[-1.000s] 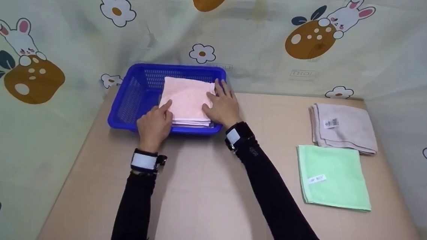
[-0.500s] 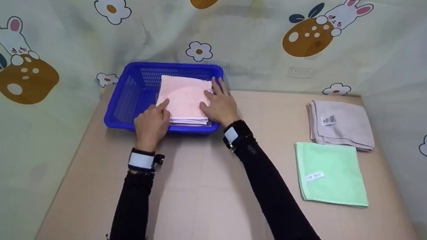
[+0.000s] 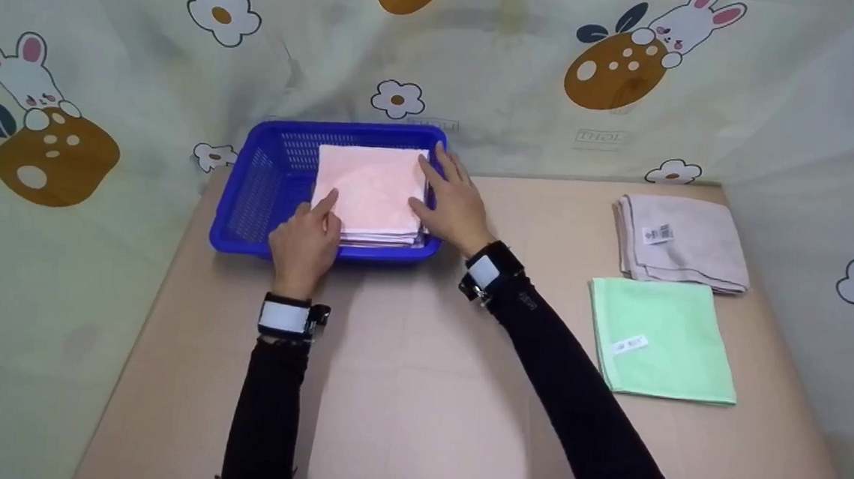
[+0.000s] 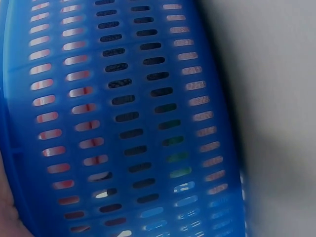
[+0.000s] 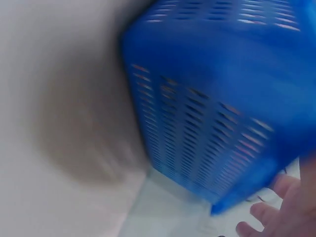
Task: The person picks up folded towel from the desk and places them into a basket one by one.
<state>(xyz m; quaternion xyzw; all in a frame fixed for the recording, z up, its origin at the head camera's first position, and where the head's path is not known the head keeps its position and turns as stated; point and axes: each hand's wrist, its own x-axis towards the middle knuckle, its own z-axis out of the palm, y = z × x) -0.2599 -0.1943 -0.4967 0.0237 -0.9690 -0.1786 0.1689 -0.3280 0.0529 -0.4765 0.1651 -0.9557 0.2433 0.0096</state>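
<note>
Cloths, folded square, lie in slotted plastic basket — right fingers spread, left fingers hard to read.

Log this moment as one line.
pink cloth: topmost in blue basket; left hand: at its left edge; right hand: at its right edge; green cloth: on table

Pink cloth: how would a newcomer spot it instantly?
Far back on the table stands a blue basket. In its right part, between left hand and right hand, the folded pink cloth tops a stack. Unlike the green cloth and mauve cloth, it shows no tag.
</note>
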